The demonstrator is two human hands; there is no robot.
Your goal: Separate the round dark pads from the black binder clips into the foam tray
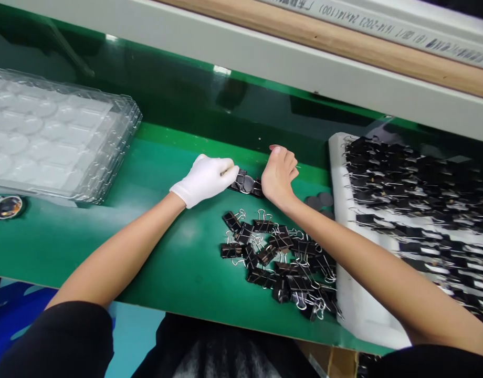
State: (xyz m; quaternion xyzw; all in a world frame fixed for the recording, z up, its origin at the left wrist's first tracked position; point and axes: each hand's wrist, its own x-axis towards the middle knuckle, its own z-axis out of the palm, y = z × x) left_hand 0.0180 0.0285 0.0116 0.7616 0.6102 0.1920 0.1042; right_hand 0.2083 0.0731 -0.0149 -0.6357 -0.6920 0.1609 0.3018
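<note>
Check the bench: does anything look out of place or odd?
A lone round part lies by the near edge of the clear trays, apart from the jumbled binder clips. Also, only the left hand is gloved.

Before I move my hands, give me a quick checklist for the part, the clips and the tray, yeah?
1. Left hand on the black part: ok, gloved fingers close on its left end.
2. Gloves on both: not ok, the right hand is bare.
3. Right hand pressing the part: cannot tell, the hand covers that end.
4. Loose clips near at hand: ok, piled on the table between the forearms.
5. Loose clips sorted into rows: not ok, they lie jumbled at many angles.
6. Free space in the foam tray: cannot tell, its rows are blurred and partly cut off.
</note>
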